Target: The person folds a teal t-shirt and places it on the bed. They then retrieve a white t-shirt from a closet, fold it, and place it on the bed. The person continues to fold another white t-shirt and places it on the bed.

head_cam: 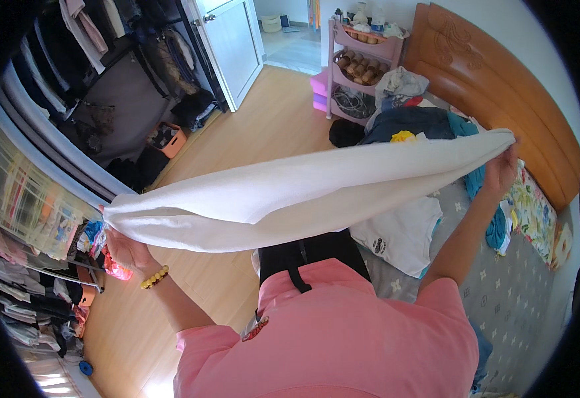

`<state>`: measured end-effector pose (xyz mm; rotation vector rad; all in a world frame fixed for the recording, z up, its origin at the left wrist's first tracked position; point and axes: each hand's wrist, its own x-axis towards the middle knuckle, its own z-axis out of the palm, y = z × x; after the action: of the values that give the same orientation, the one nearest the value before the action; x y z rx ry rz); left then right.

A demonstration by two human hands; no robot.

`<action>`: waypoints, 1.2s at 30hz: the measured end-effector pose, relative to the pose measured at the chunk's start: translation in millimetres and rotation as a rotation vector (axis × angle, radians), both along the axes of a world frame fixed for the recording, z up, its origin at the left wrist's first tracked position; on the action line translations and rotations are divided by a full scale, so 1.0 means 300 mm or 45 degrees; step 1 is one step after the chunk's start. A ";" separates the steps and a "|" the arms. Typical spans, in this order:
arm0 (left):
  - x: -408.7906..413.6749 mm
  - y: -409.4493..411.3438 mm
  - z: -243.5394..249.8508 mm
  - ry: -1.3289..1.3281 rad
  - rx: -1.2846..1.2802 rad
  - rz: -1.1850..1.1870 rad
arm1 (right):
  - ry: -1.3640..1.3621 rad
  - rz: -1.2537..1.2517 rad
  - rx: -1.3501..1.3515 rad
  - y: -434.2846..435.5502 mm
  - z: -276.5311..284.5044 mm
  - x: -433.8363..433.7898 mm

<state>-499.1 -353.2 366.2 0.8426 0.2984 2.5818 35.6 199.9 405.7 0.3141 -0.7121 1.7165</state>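
Observation:
A long white cloth garment [290,191] is stretched across the view between my two hands, held in the air above my lap. My left hand [126,251], with a yellow beaded bracelet at the wrist, grips its left end; some fingers are hidden behind the fabric. At the upper right, my right hand [503,166] grips the other end, which is bunched together. Beneath the cloth, on the grey patterned bed sheet [499,293], lies a white T-shirt [402,236] with a small dark print and teal edges.
Piled clothes [412,122] lie by the wooden headboard [499,74]. A pink shelf trolley [334,74] stands beside the bed. At left are an open wardrobe [121,104] with hanging clothes, an orange basket [174,144] and a clothes rack [56,273]. A white door [230,49] stands open.

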 end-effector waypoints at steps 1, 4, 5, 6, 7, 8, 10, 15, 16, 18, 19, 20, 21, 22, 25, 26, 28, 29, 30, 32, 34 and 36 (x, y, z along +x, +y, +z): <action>-0.008 -0.011 0.001 -0.006 -0.044 0.045 | -0.070 -0.103 -0.037 -0.009 -0.014 0.013; -0.068 -0.026 -0.062 0.081 -0.514 0.391 | -0.369 -0.391 -0.095 -0.014 -0.088 0.074; -0.088 -0.034 -0.113 0.130 -0.732 0.552 | -0.568 -0.427 -0.108 0.000 -0.148 0.075; -0.093 -0.037 -0.180 0.225 -0.908 0.720 | -0.771 -0.451 -0.132 0.018 -0.235 0.079; -0.081 -0.029 -0.247 0.348 -1.278 0.870 | -1.073 -0.611 -0.139 0.001 -0.305 0.074; -0.067 -0.016 -0.307 0.489 -1.642 1.008 | -1.373 -0.772 -0.145 -0.030 -0.369 0.054; -0.082 -0.051 -0.494 0.962 -2.041 1.254 | -1.936 -0.922 -0.116 -0.067 -0.479 0.002; 0.261 0.194 -0.519 1.374 -3.056 1.652 | -2.955 -1.530 0.428 -0.135 -0.715 -0.018; 0.297 0.215 -0.517 1.468 -2.889 1.657 | -3.003 -1.614 0.504 -0.196 -0.681 -0.079; 0.332 0.267 -0.556 1.654 -2.327 1.569 | -2.857 -1.631 0.640 -0.296 -0.616 -0.180; 0.354 0.305 -0.570 1.725 -1.946 1.470 | -2.666 -1.549 0.687 -0.328 -0.614 -0.214; 0.402 0.348 -0.592 1.714 -1.834 1.256 | -2.410 -1.250 0.863 -0.351 -0.633 -0.237; 0.476 0.407 -0.579 1.691 -1.720 1.048 | -2.136 -0.958 1.007 -0.376 -0.650 -0.266; 0.555 0.462 -0.533 1.756 -1.671 0.936 | -2.094 -0.735 1.099 -0.426 -0.644 -0.310; 0.610 0.510 -0.552 2.018 -1.760 0.663 | -2.205 -0.480 1.382 -0.550 -0.663 -0.402; 0.605 0.516 -0.590 2.116 -1.826 0.576 | -2.286 -0.462 1.484 -0.564 -0.683 -0.413; 0.558 0.522 -0.651 2.145 -1.881 0.602 | -2.281 -0.482 1.480 -0.535 -0.744 -0.417; 0.530 0.519 -0.675 2.161 -1.909 0.613 | -2.278 -0.490 1.477 -0.516 -0.771 -0.417; 0.512 0.517 -0.676 1.962 -1.927 0.551 | -2.293 -0.366 1.321 -0.507 -0.753 -0.428; 0.477 0.524 -0.660 1.562 -1.936 0.441 | -2.297 -0.124 1.015 -0.479 -0.681 -0.455; 0.393 0.551 -0.680 1.317 -1.886 0.177 | -2.208 -0.126 0.991 -0.428 -0.668 -0.498; 0.338 0.592 -0.681 1.029 -1.776 -0.035 | -2.183 -0.034 0.783 -0.392 -0.656 -0.538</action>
<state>-397.6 -175.5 161.8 1.1085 1.9135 1.2254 -125.8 82.2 208.8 -0.9188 -2.4230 1.3661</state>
